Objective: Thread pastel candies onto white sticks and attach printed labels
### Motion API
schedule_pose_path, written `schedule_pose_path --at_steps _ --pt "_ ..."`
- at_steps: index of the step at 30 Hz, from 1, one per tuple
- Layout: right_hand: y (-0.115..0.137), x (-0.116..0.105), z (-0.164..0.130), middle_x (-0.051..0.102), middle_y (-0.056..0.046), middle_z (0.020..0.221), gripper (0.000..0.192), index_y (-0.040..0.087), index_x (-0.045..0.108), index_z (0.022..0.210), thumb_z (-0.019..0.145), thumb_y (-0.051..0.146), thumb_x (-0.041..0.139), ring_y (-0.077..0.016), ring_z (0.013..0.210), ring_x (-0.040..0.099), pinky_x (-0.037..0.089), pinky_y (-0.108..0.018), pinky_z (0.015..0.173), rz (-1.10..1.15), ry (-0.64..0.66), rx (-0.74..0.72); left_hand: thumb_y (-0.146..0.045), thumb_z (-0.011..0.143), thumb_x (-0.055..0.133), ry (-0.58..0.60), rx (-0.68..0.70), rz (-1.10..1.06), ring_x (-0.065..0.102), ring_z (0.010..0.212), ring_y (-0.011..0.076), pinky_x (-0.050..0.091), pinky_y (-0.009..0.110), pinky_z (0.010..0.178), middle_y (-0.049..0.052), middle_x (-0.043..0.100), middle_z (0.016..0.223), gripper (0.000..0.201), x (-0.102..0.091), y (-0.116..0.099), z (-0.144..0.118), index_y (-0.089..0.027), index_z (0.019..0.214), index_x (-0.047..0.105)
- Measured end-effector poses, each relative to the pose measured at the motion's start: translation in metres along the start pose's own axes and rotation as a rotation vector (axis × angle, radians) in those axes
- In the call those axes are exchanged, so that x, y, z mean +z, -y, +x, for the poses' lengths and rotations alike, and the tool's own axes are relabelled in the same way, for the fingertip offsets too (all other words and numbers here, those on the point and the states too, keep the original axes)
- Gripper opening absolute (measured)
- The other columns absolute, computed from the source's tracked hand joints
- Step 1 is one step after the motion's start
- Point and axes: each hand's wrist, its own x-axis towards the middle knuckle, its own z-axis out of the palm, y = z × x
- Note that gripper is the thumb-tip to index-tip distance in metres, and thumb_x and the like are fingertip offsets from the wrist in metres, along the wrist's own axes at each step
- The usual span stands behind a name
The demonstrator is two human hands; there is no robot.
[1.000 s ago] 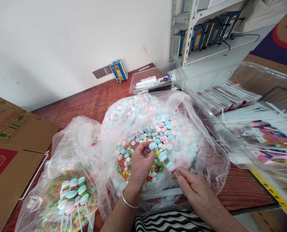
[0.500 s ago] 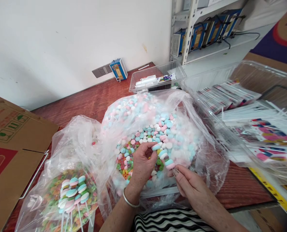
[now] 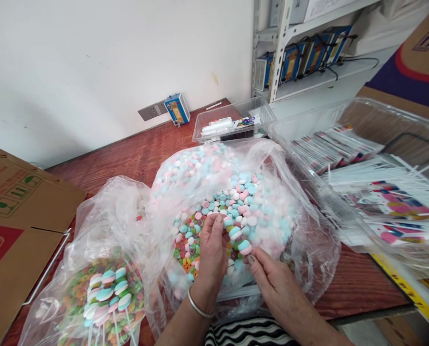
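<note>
No words, brand names or numbers are sharp enough to read anywhere in this view.

The cardboard box (image 3: 16, 192) at the left carries a row of green handling pictograms in small frames, rows of faint red print too blurred to make out, and part of a large red shape lower down. The printed packets in the clear tray (image 3: 398, 192) at the right show pink, blue and yellow artwork, but their lettering is too small to tell.
</note>
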Motion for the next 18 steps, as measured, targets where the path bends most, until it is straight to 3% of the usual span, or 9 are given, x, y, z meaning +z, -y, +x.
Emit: schedule_pose_path --at_steps 3,8,10,15,18 --pt "-0.006 0.010 0.002 0.071 -0.006 0.073 0.032 0.019 0.060 0.092 0.099 0.029 0.030 -0.0208 0.061 0.066 0.046 -0.027 0.055 -0.145 -0.046 -0.057 -0.031 0.082 0.063 -0.094 -0.129 -0.279 0.058 0.060 0.0112 0.050 0.024 0.060 -0.002 0.057 0.070 0.014 0.016 -0.007 0.001 -0.020 0.085 0.055" --pt "-0.009 0.017 0.007 0.075 -0.009 0.074 0.032 0.017 0.062 0.090 0.096 0.021 0.031 -0.0222 0.056 0.071 0.046 -0.027 0.049 -0.412 -0.181 -0.222 -0.026 0.076 0.065 -0.106 -0.256 -0.380 0.053 0.053 0.0077 0.039 0.017 0.043 -0.002 0.056 0.075 0.018 0.034 -0.012 -0.003 -0.018 0.089 0.056" --pt "-0.008 0.016 0.006 0.076 -0.009 0.078 0.030 0.016 0.061 0.098 0.096 0.019 0.031 -0.0213 0.058 0.072 0.046 -0.026 0.049 -0.467 -0.217 -0.284 -0.031 0.077 0.065 -0.130 -0.236 -0.385 0.049 0.049 0.0068 0.034 0.016 0.039 -0.004 0.053 0.071 0.018 0.035 -0.011 -0.004 -0.020 0.086 0.053" --pt "-0.013 0.013 -0.002 0.064 0.001 0.049 0.032 0.018 0.056 0.094 0.100 0.021 0.025 -0.0175 0.037 0.062 0.035 -0.027 0.037 -0.627 -0.264 -0.413 -0.036 0.080 0.060 -0.241 -0.082 -0.337 0.042 0.043 0.0062 0.032 0.016 0.038 -0.006 0.047 0.063 0.018 0.036 -0.007 -0.004 -0.022 0.084 0.050" --pt "-0.018 0.017 -0.003 0.059 0.004 0.044 0.034 0.016 0.053 0.096 0.102 0.019 0.020 -0.0156 0.030 0.058 0.032 -0.028 0.035 -0.687 -0.313 -0.506 -0.042 0.080 0.060 -0.244 -0.087 -0.319 0.039 0.043 0.0058 0.027 0.016 0.036 -0.006 0.046 0.065 0.024 0.038 -0.007 -0.007 -0.023 0.086 0.048"
